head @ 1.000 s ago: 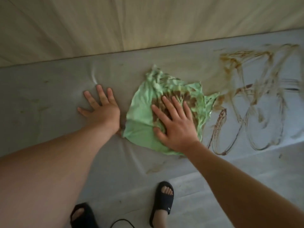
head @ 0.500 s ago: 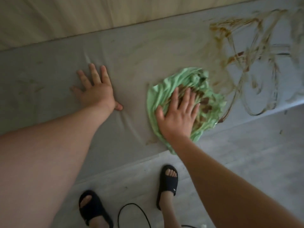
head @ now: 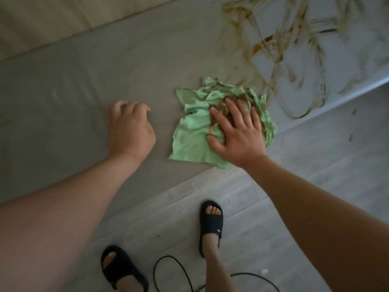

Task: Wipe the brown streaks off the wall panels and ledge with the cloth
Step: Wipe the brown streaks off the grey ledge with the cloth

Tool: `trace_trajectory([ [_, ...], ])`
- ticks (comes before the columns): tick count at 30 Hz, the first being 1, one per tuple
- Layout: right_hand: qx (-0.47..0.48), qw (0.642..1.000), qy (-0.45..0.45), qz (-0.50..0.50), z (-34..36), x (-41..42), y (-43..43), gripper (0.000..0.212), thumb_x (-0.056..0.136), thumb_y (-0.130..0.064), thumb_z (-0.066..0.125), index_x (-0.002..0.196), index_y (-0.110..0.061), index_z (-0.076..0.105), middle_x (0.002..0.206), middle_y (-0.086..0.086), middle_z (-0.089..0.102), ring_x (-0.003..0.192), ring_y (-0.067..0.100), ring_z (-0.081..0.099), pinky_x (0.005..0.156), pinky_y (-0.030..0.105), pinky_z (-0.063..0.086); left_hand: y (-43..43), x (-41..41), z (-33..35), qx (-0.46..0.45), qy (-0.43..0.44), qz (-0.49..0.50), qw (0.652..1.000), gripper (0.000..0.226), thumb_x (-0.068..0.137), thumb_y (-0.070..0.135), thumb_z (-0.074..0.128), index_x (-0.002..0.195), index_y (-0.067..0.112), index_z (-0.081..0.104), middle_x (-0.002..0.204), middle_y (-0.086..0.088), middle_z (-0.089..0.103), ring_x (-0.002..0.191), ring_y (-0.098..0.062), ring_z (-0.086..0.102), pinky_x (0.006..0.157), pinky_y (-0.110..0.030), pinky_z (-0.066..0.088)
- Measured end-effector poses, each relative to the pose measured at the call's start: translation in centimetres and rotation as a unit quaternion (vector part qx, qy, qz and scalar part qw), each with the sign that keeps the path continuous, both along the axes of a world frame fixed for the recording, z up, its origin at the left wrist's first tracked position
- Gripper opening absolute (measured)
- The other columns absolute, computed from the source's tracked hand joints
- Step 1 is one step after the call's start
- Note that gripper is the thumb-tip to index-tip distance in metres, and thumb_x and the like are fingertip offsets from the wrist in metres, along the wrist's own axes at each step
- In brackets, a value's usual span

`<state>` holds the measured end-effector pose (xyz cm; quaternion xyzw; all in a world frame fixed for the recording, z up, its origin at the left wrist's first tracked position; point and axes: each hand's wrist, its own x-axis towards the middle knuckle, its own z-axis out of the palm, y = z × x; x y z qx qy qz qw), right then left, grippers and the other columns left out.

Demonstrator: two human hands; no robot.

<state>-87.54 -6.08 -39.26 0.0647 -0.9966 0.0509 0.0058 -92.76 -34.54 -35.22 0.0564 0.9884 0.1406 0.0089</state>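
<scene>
Since half a second ago the left hand [head: 131, 131] has gone from flat and splayed to curled. Its fingers are tucked in against the grey wall panel [head: 63, 98] and its grip is clenched on nothing. The green cloth [head: 191, 135], bunched before, now spreads out further to the left of the right hand [head: 237, 135].

From the head view, the right hand lies flat on the cloth with straight, spread fingers. Its grip is released and it presses the cloth against the panel rather than grasping it. The cloth sits low on the grey panel, its bottom edge just above the line where the panel meets the pale plank floor [head: 315, 165]. Its folds under the fingers are soiled brown.

Brown streaks [head: 273, 49] loop over the panel up and to the right of the cloth, the nearest ones just beside its top edge. A cream panel [head: 63, 20] runs above the grey one.

On the floor stand two feet in black slides [head: 211, 220], and a black cable [head: 168, 260] curves between them.
</scene>
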Motion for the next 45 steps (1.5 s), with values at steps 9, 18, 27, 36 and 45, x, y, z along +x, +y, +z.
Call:
trace_trajectory([
  [9,-0.011,0.96,-0.114,-0.254,1.5,-4.6,9.3,0.08,0.088,-0.087,0.03,0.159,-0.056,0.009,0.173,0.009,0.001,0.158,0.038,-0.001,0.125,0.062,0.002,10.4,-5.9,1.0,-0.034,-0.129,0.004,0.991,0.061,0.083,0.039,0.068,0.137,0.016,0.055,0.152,-0.019,0.038,0.136,-0.045,0.037,0.115,-0.051,0.032],
  [18,-0.051,0.949,-0.141,-0.277,1.8,-11.0,12.7,0.085,0.085,-0.089,0.027,0.159,-0.055,0.003,0.173,0.002,-0.007,0.159,0.03,-0.011,0.127,0.055,-0.006,14.0,-12.6,1.4,-0.133,-0.313,0.04,0.939,0.121,0.079,0.079,0.065,0.162,0.038,-0.013,0.171,-0.001,-0.023,0.156,-0.047,-0.01,0.113,-0.075,0.026],
  [27,-0.078,0.95,-0.135,-0.271,1.7,-22.8,8.6,0.083,0.088,-0.081,0.025,0.162,-0.048,0.008,0.174,0.007,-0.002,0.159,0.032,-0.012,0.124,0.061,-0.009,16.2,-13.7,0.0,-0.17,-0.365,0.073,0.912,0.123,0.085,0.07,0.065,0.159,0.032,-0.026,0.165,-0.007,-0.037,0.151,-0.053,-0.022,0.112,-0.079,0.02],
  [36,-0.037,0.992,-0.094,-0.077,1.3,-27.7,8.3,0.078,0.086,-0.086,0.033,0.157,-0.054,0.025,0.173,0.005,0.007,0.159,0.035,0.004,0.126,0.06,0.0,17.0,-14.5,-0.5,-0.172,-0.415,0.089,0.889,0.124,0.087,0.07,0.063,0.156,0.028,-0.032,0.16,-0.013,-0.044,0.146,-0.058,-0.029,0.11,-0.082,0.014],
  [45,-0.068,0.959,-0.116,-0.249,1.5,-33.4,4.5,0.085,0.089,-0.076,0.026,0.164,-0.04,0.011,0.173,0.012,-0.002,0.159,0.036,-0.008,0.124,0.061,-0.007,16.4,-15.2,-1.0,-0.151,-0.449,0.082,0.877,0.125,0.089,0.066,0.064,0.153,0.028,-0.036,0.156,-0.014,-0.049,0.143,-0.059,-0.033,0.109,-0.085,0.01],
])
